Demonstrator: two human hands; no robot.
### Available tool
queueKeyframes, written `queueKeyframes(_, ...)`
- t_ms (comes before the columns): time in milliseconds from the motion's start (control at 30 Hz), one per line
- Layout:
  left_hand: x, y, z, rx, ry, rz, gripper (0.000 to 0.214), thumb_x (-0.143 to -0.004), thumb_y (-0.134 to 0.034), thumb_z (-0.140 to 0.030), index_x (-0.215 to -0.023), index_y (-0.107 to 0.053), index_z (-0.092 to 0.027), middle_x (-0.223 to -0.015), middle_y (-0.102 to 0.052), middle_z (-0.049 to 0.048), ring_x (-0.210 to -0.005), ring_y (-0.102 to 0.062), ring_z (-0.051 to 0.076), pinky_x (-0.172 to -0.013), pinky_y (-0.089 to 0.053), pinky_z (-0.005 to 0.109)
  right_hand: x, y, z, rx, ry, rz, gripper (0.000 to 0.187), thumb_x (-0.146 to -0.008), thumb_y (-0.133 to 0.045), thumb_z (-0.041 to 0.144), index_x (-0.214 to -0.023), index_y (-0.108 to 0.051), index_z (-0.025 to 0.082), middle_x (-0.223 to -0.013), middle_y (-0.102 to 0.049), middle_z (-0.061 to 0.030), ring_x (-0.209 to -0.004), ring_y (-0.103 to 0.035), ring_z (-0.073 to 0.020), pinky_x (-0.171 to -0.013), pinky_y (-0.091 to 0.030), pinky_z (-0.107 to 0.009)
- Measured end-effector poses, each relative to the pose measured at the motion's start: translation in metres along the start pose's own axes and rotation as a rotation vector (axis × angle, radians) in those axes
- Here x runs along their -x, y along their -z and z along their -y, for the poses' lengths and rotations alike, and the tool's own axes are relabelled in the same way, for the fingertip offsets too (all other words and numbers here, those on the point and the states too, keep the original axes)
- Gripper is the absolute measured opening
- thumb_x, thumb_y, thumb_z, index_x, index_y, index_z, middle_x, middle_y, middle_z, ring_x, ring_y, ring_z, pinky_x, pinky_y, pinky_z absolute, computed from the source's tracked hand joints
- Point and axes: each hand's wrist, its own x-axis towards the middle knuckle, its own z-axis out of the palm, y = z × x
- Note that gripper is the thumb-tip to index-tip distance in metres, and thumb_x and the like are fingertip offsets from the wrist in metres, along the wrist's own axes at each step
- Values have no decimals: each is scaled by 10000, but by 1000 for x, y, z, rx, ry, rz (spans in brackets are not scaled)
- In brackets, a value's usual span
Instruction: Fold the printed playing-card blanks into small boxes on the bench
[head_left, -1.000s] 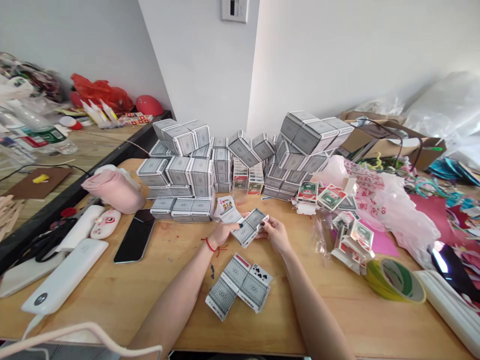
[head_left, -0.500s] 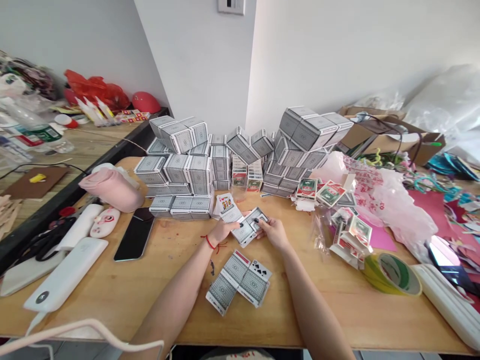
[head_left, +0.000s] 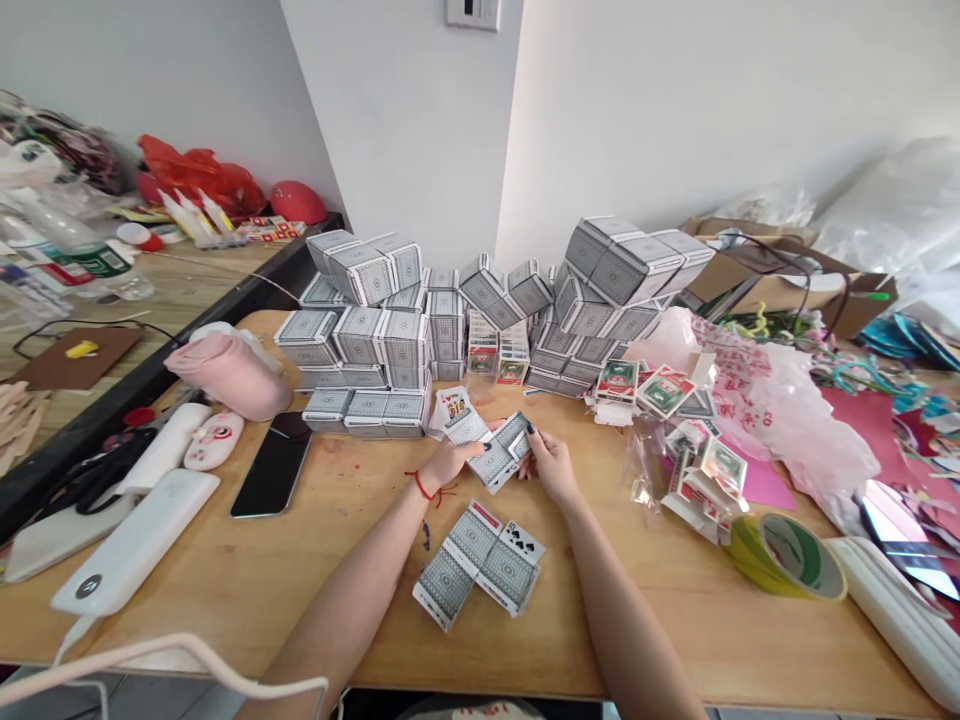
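Observation:
Several grey-backed playing cards (head_left: pixel 493 462) are folded and joined together between my hands, above the middle of the table. My left hand (head_left: pixel 452 462) is closed on their left side, thumb on top. At the right end my right hand (head_left: pixel 548 464) pinches an edge between thumb and fingers. Behind my left hand lies a small pile of face-up cards (head_left: pixel 453 404) with a picture card on top. Closer to me, a second group of folded cards (head_left: pixel 477 562) lies on the table between my forearms, a ten of spades showing.
Walls of stacked card blocks (head_left: pixel 367 345) stand at the back, with another tall stack (head_left: pixel 611 265) at right. A phone (head_left: pixel 271 465) and power bank (head_left: pixel 135 545) lie left. Opened card boxes (head_left: pixel 709 475) and a tape roll (head_left: pixel 787 557) sit right.
My right thumb has shifted toward the upper right corner of the held cards. My left hand keeps its hold, and the cards on the table have not moved.

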Motion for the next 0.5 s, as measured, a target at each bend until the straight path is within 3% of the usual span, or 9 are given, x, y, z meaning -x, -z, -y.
queueKeyframes(200, -5, 4, 10, 12, -37, -12, 311, -657, -509, -184, -927, -660, -216, -946, -671, 10, -1030, -529, 216, -937, -348, 341, 0, 6, 1, -112, -35, 217, 338, -608, -699, 404, -760, -507, 171, -513, -615, 22, -398, -558, -118, -401, -467, -223)
queueKeyframes(333, -3, 4, 6, -42, -44, 17, 338, -662, -497, -201, -968, -642, -195, -986, -659, 16, -1045, -520, 215, -955, -340, 353, 1, 4, 1, -35, -65, 209, 336, -624, -668, 443, -702, -487, 170, -482, -613, 14, -343, -526, -113, -346, -422, -211)
queueKeyframes(500, 1, 1, -4, -149, -54, 39, 380, -659, -474, -204, -1009, -621, -197, -1074, -624, 6, -1060, -510, 212, -958, -348, 364, 6, -3, 3, 119, -28, 155, 330, -675, -599, 483, -614, -470, 185, -365, -527, 45, -246, -393, -78, -267, -287, -192)
